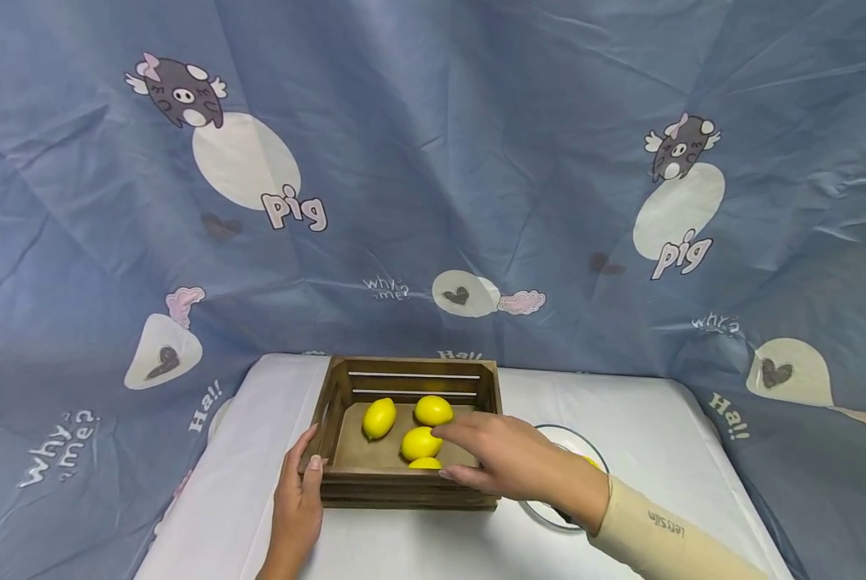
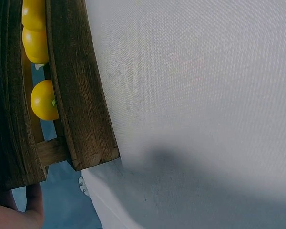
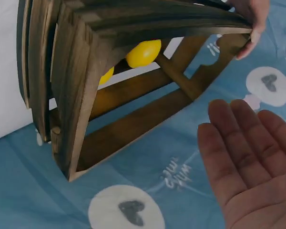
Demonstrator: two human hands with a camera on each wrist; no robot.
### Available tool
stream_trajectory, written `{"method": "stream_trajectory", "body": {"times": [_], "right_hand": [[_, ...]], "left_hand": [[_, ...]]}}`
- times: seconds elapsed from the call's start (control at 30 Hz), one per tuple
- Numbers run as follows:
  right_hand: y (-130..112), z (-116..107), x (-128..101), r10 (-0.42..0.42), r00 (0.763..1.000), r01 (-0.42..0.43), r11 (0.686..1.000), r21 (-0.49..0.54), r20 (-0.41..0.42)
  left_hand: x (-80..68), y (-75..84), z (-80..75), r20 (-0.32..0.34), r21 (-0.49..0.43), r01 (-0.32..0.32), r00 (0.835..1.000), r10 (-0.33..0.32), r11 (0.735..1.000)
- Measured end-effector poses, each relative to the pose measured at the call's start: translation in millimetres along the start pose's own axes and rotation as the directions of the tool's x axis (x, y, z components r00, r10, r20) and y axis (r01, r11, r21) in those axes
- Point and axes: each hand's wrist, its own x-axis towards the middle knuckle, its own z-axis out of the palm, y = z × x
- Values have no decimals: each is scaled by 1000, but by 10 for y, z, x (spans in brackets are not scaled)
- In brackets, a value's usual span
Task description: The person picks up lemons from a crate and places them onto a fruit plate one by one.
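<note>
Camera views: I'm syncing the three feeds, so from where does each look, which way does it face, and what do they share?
Head: above, looking forward and down at the wooden crate of lemons; left hand grips its left corner, right hand reaches over it.
Left wrist: beside the crate, facing along the white tablecloth; only the left hand's fingertips show.
Right wrist: over the crate; the open right hand shows.
Shared: crate and lemons.

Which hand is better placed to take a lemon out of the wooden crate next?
The right hand, probably. It hovers open over the lemons inside the wooden crate. The left hand holds the crate's left edge, apparently steadying it.
</note>
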Motion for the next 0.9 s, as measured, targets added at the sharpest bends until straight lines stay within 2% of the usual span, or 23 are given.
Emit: {"method": "stream_trajectory", "body": {"times": [0.2,0.37,0.53,0.67,0.73,0.8,0.9], "right_hand": [[139,82,276,20,995,-22,999,24,100],[188,161,521,5,978,24,991,-134,210],[129,247,762,-7,942,97,962,-256,334],[48,306,924,18,903,114,953,-280,429],[28,341,1002,59,878,84,958,-274,475],[24,371,1077,120,839,25,966,-258,530],[48,429,1172,215,766,-70,965,-254,606]], "left_hand": [[-20,-26,-32,-23,4,-9,1000,9,1000],[-37,-56,-54,-43,9,-20,999,21,1000],[-81,-60,-72,-35,18,-11,999,11,1000],[-87,-54,-70,-28,16,-11,1000,11,1000],[-69,-49,-62,-25,5,-18,1000,18,1000],[-42,-42,-51,-19,-3,-30,999,30,1000],[7,-35,-20,-7,-19,-46,999,46,999]]}}
